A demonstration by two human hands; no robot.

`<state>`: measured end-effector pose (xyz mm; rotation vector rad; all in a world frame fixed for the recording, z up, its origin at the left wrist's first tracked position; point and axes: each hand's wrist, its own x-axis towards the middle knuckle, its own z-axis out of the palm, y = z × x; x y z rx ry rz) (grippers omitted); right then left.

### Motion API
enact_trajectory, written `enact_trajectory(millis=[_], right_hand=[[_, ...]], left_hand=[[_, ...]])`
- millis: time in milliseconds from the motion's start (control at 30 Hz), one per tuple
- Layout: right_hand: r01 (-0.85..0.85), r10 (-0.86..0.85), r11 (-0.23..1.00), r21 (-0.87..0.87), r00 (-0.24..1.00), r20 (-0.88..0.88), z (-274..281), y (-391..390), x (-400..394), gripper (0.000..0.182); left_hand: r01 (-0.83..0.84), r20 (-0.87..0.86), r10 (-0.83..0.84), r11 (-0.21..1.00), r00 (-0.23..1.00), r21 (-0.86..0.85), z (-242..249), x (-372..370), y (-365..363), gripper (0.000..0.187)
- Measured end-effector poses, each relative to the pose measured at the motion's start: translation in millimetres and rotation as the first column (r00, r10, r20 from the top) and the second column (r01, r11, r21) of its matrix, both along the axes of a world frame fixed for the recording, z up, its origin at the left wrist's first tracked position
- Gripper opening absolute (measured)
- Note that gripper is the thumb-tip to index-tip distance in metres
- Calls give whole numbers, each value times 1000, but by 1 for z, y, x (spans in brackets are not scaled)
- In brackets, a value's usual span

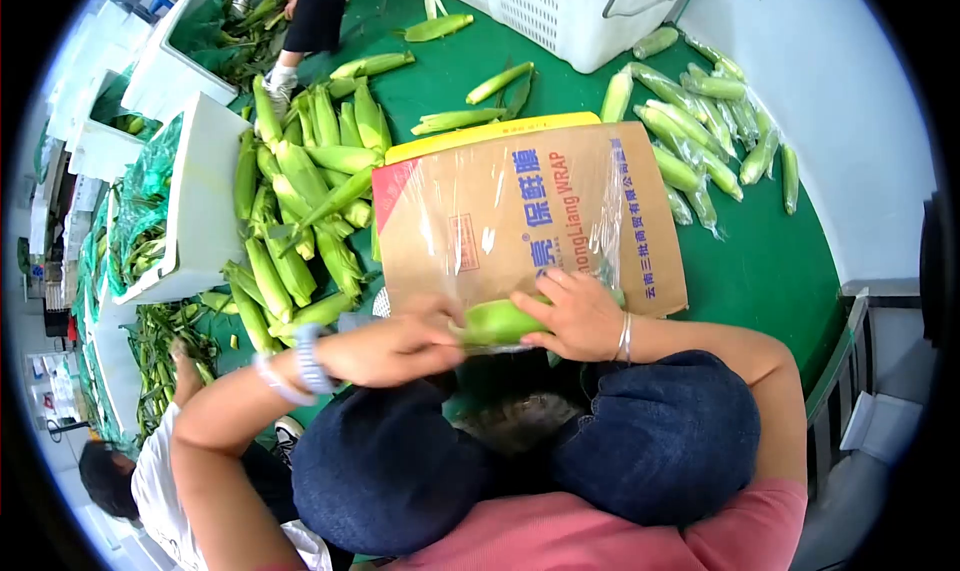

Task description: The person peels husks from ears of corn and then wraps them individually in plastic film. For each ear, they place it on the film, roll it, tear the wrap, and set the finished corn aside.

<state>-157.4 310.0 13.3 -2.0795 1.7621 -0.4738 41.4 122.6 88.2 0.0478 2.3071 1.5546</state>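
A green corn ear (500,322) lies along the near edge of the cardboard box (425,236). The right hand (580,319) holds it with fingers bent over its right part; the left hand (405,349) is blurred at its left end, fingers curled, and whether they grip ear or film I cannot tell. So near that edge, the ear could roll off toward the knees (655,436) if the right fingers loosen. The clear film (607,206) over the box could crease or tear if pulled unevenly.
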Motion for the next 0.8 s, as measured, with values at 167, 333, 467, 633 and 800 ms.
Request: enact_trajectory(millis=[167,333,467,633,800], right_hand=[[129,-192,958,-255,951,-244,-22,-93,-42,27],[450,-464,885,-122,824,-324,-17,-204,-108,26],[487,-301,817,310,817,-492,13,-200,-137,33],[557,-380,726,403,814,-440,1,-186,-136,41],[418,-351,859,296,901,-256,-33,-169,-145,30]], left_hand=[[-132,-152,-13,427,988,-895,-36,-73,65,61],[-210,-210,16,127,978,-969,-79,-138,28,119],[-279,-255,113,446,960,-851,-82,-186,-38,84],[172,-73,-276,761,958,-626,-93,-153,-42,68],[853,547,-755,505,362,133,-70,-56,-34,75]])
